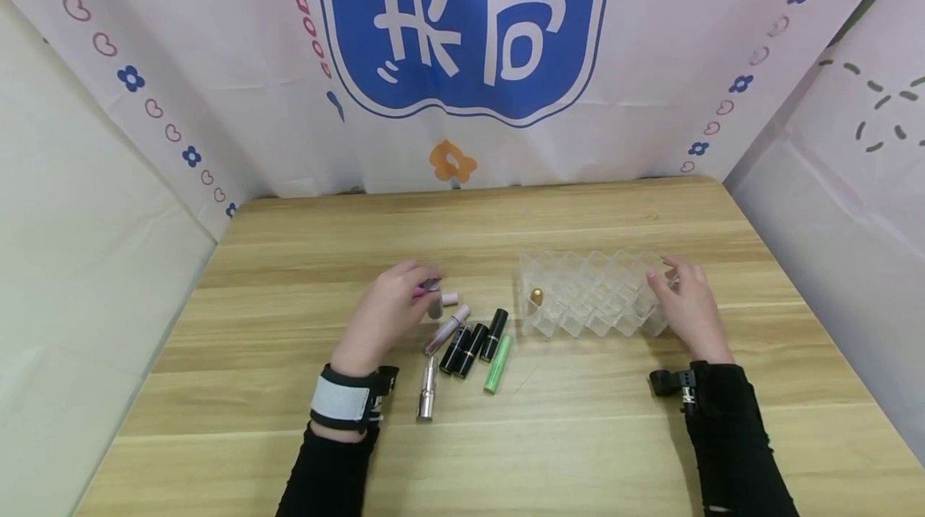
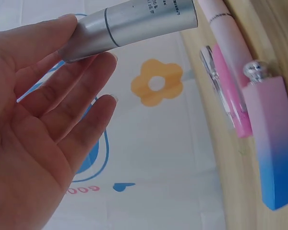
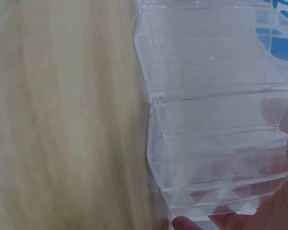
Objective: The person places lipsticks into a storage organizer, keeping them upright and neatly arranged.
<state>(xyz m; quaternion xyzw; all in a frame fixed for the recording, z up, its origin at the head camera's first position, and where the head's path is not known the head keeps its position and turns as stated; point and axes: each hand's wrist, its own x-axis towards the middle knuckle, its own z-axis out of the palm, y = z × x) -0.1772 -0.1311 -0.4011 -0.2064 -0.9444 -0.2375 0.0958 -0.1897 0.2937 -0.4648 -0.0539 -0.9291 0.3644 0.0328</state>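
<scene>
My left hand [image 1: 386,308] is held over the left side of the cosmetics pile. Between its thumb and fingers it pinches a silver lipstick tube [image 2: 139,28], while the other fingers stay spread. A clear diamond-grid lipstick organizer [image 1: 588,296] stands on the table, with one gold-topped lipstick [image 1: 536,297] in a left-end compartment. At the organizer's right end, my right hand [image 1: 692,308] grips it; the right wrist view shows the thumb [image 3: 185,223] at its edge and fingers blurred behind the clear wall.
Between the hands lie several black lipstick tubes [image 1: 472,350], a green tube [image 1: 498,364], a lip gloss [image 1: 446,330] and another silver tube [image 1: 426,392]. In the left wrist view are a pink-to-blue tube [image 2: 271,143] and a bright pink tube [image 2: 234,96]. A printed cloth [image 1: 253,99] hangs behind the table.
</scene>
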